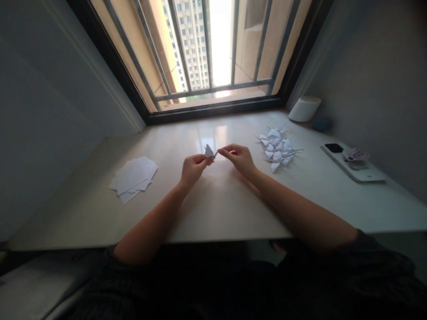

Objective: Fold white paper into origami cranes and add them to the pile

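A small folded white paper figure [209, 151] is held just above the pale table [216, 209], in the middle of the view. My left hand [193, 169] pinches it from the left with closed fingers. My right hand [238, 158] pinches its right tip between thumb and fingers. A loose stack of white paper sheets [134, 177] lies to the left of my left hand. A pile of several folded white paper cranes [278, 149] lies to the right of my right hand.
A white phone [353, 165] with a round grip lies at the right, near the wall. A white cylinder [304, 109] and a small dark object [322, 124] stand in the back right corner. A barred window [207, 58] runs along the table's far edge.
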`<control>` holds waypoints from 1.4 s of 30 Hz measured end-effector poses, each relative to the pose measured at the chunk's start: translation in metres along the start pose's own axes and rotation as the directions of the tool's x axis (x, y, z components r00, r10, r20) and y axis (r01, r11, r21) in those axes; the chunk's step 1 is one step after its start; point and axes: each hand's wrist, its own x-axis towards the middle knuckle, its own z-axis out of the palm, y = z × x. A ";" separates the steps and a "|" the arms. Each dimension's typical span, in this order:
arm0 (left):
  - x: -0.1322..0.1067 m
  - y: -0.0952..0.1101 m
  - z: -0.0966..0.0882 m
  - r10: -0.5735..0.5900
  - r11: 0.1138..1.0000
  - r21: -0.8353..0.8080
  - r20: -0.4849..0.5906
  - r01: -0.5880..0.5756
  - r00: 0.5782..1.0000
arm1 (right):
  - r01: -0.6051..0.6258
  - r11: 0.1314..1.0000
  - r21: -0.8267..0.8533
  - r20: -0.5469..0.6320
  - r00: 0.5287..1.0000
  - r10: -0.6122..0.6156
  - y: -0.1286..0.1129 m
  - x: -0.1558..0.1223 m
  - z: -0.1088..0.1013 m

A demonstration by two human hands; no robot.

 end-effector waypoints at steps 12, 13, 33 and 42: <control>-0.002 0.006 0.000 -0.018 1.000 -0.017 0.018 0.018 1.000 | -0.059 0.995 0.078 0.009 0.998 0.059 -0.001 -0.001 0.002; -0.002 0.007 0.000 -0.018 1.000 -0.015 0.021 0.018 1.000 | -0.070 0.993 0.096 0.021 0.997 0.068 0.000 -0.001 0.002; 0.000 0.005 -0.003 -0.044 0.999 -0.003 0.024 0.044 0.999 | -0.178 0.972 0.150 0.036 0.984 0.175 0.005 0.001 0.002; 0.001 0.003 -0.003 -0.015 0.999 0.028 0.037 0.014 0.999 | -0.050 0.998 0.029 0.069 0.997 0.047 0.005 -0.001 0.003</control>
